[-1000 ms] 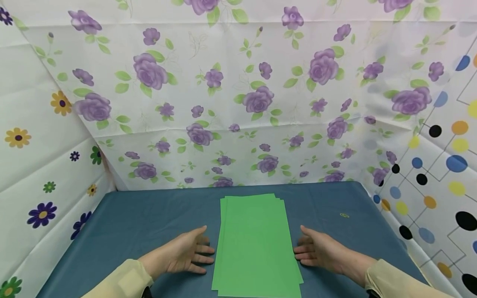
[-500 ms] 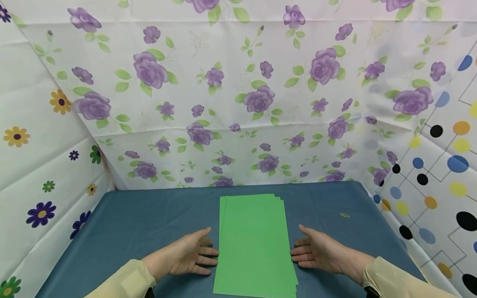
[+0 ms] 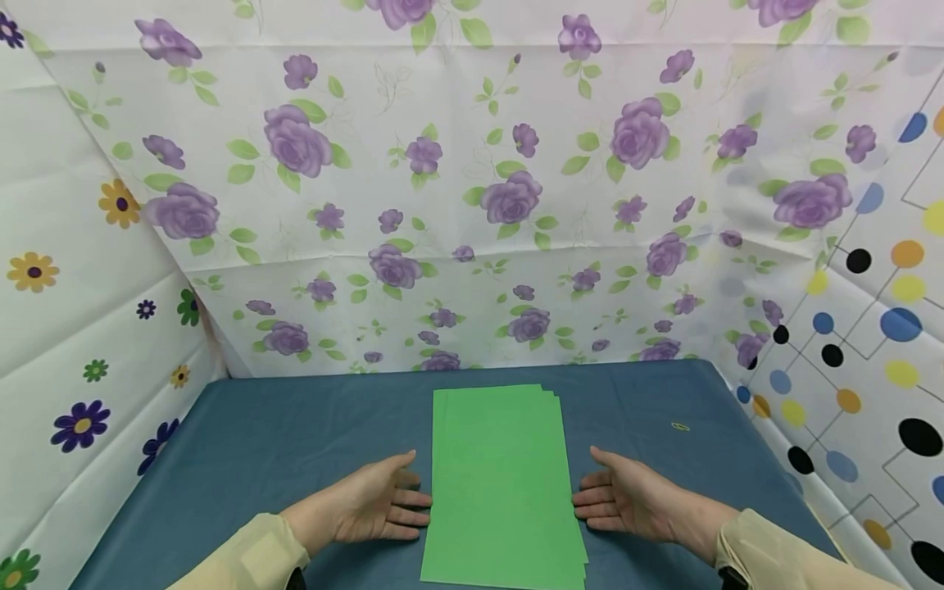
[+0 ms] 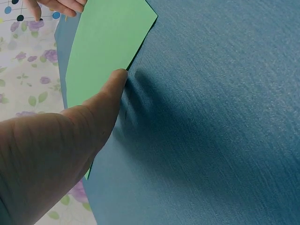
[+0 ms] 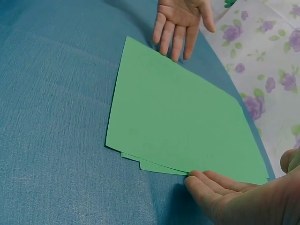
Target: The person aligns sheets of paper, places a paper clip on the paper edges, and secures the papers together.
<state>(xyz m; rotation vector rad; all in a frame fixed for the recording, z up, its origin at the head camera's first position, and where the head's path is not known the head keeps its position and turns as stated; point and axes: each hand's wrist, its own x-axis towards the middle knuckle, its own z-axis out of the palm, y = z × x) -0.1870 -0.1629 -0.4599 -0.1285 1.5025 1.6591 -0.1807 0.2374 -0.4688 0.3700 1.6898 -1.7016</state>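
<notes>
A stack of green paper sheets (image 3: 497,483) lies on the blue tabletop, its long sides running away from me. The left edges line up, while on the right a few sheets stick out unevenly, as the stack (image 5: 173,108) shows in the right wrist view. My left hand (image 3: 376,501) touches the left long edge with extended fingertips, palm facing inward. Against the right long edge rest the straight fingertips of my right hand (image 3: 634,498). Both thumbs point up, apart from the paper. In the left wrist view, my left hand (image 4: 70,126) partly covers the near edge.
A small yellow loop (image 3: 681,427) lies on the blue cloth (image 3: 310,426) to the right of the paper. A floral sheet (image 3: 457,197) hangs behind the table. Patterned sheets also close off the left and right sides.
Both hands have moved inward against the paper's long edges. The sheets sticking out at left have slid into line, and the stack has become narrower. In the last half second little has moved.
</notes>
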